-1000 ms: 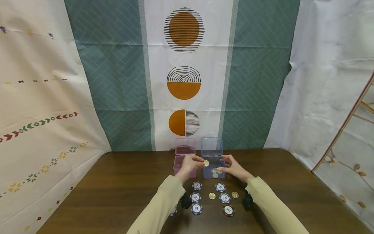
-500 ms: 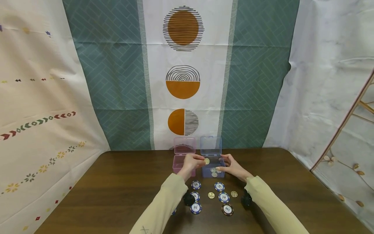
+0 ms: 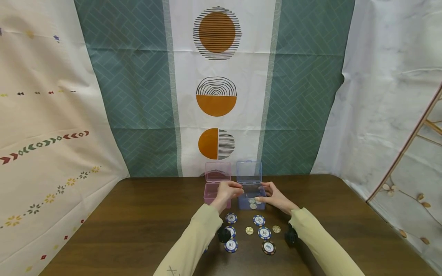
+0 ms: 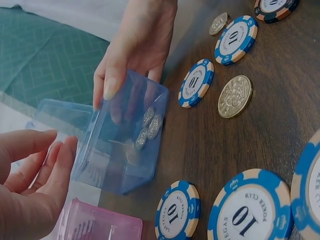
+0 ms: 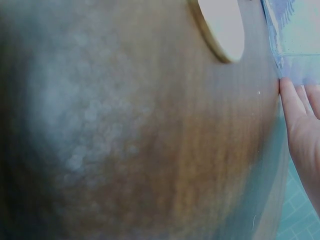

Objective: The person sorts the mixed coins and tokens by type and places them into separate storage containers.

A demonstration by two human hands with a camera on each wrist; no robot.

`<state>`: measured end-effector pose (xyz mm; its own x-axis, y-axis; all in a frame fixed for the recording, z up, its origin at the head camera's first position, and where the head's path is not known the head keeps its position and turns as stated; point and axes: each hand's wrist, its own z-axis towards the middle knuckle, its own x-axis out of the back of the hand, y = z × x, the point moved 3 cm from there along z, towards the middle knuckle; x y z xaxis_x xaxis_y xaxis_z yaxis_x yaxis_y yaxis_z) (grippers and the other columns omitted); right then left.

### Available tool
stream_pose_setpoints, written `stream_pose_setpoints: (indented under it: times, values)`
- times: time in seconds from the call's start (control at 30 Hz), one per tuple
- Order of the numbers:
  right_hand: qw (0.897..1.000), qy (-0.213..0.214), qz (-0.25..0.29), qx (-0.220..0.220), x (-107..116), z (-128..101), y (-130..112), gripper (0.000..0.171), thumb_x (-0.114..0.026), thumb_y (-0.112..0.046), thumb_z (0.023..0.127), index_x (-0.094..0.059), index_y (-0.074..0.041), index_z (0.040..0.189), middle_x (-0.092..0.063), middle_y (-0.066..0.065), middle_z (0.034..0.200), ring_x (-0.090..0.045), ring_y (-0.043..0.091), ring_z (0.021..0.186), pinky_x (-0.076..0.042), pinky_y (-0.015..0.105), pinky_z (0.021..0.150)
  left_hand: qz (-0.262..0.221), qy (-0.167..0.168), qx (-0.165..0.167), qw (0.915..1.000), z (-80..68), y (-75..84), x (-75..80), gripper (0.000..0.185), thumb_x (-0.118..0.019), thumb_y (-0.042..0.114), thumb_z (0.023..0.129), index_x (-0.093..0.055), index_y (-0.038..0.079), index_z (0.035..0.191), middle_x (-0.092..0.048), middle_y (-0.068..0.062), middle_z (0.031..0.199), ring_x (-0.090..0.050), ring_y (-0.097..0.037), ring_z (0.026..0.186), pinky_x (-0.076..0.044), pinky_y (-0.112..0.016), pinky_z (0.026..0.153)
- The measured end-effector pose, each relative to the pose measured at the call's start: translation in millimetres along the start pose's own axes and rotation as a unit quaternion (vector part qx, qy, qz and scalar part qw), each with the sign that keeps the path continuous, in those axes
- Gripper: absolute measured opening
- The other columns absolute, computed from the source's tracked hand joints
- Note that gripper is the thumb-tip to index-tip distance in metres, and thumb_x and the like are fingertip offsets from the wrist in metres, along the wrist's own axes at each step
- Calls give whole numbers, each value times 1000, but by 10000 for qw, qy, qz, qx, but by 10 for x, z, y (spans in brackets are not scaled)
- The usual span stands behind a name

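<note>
Chips (image 3: pixel 231 245) lie nearest me on the table (image 3: pixel 138 226), toward its near edge: several blue-and-white ones marked 10, plus a dark one (image 3: pixel 268 247) to the right. Two gold coins (image 3: pixel 249 230) sit among them, well apart from each other. From the left wrist view I read the same spread, one coin (image 4: pixel 235 96) lying flat between two blue chips.

Past the chips, toward the far edge, stand two small boxes with lids up: a pink box (image 3: pixel 211 194) on the left and a blue box (image 3: pixel 252 198) just beside it on the right. Silver-looking coins (image 4: pixel 148 125) rest inside the blue box, against its wall.

My right hand (image 3: pixel 274 197) grips the blue box from its right side, thumb over the rim and fingers curled round the wall; the left wrist view shows this plainly (image 4: pixel 131 52). The right wrist view is mostly blurred table, with only fingertips (image 5: pixel 300 115) touching the box corner.

My left hand (image 3: pixel 228 191) hovers over the gap between the two boxes, fingers loosely bent. From the left wrist view (image 4: pixel 31 185) they look relaxed with nothing between them; I cannot tell for sure from the head view.
</note>
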<state>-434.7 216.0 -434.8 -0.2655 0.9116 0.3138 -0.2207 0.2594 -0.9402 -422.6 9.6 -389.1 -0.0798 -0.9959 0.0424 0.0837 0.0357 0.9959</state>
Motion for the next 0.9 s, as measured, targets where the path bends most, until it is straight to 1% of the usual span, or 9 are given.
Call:
stream_pose_setpoints:
  times: [0.13, 0.33, 0.4, 0.47, 0.57, 0.67, 0.8, 0.9]
  values:
    - [10000, -74, 37, 18, -2, -4, -5, 67, -67, -14, 82, -25, 0, 132, -22, 23, 139, -21, 40, 126, -24, 53, 97, -10, -35, -4, 10000, -12, 12, 8, 14, -69, -9, 72, -65, -10, 86, -63, -9, 74, -64, -22, 68, -51, -34, 67]
    - [9998, -135, 107, 59, -24, -63, -135, 69, -66, -10, 83, -21, 5, 132, -21, 28, 138, -20, 44, 125, -21, 56, 97, -53, -117, -27, 9999, -31, 51, 9, 15, -69, -9, 72, -64, -10, 86, -62, -9, 75, -64, -22, 69, -51, -35, 68]
    - [9999, -108, 10, 64, -21, -54, -116, 68, -66, -12, 83, -22, 4, 133, -22, 27, 137, -21, 43, 125, -22, 55, 96, -27, -138, -57, 9999, -38, 62, 13, 15, -70, -9, 71, -64, -10, 85, -62, -10, 75, -64, -22, 68, -51, -34, 67]
    - [10000, -44, -24, 54, -7, -26, -48, 68, -67, -14, 83, -23, 2, 132, -23, 25, 138, -22, 42, 125, -23, 54, 96, 77, -179, -68, 9998, -49, 70, 13, 14, -70, -8, 72, -65, -9, 84, -62, -9, 76, -63, -21, 68, -51, -32, 66]
    - [9999, -2, -80, 110, 8, -2, 22, 68, -68, -17, 82, -24, 0, 132, -24, 23, 138, -23, 41, 125, -25, 53, 96, 273, -376, -94, 9989, -73, 79, 6, 12, -71, -6, 72, -65, -7, 83, -62, -8, 76, -63, -20, 68, -51, -31, 65]
    - [10000, -36, -37, 78, -15, -62, -94, 69, -67, -15, 82, -23, 2, 132, -23, 26, 138, -20, 43, 125, -23, 54, 96, 436, -630, -118, 9970, -101, 92, -4, 12, -71, -5, 73, -65, -6, 84, -62, -7, 77, -62, -20, 69, -51, -31, 65]
    - [9999, -119, -41, -5, -56, -147, -286, 68, -65, -11, 83, -20, 6, 133, -20, 29, 138, -18, 44, 126, -21, 54, 97, 532, -835, -131, 9950, -131, 100, -11, 12, -71, -3, 74, -65, -5, 85, -62, -6, 79, -62, -19, 70, -51, -31, 65]
    - [9999, -148, -69, -9, -64, -154, -306, 69, -64, -11, 84, -20, 6, 133, -21, 29, 138, -18, 45, 126, -21, 54, 97, 585, -1073, -132, 9924, -151, 78, -14, 14, -71, -2, 74, -65, -6, 86, -63, -7, 79, -62, -19, 70, -51, -34, 67]
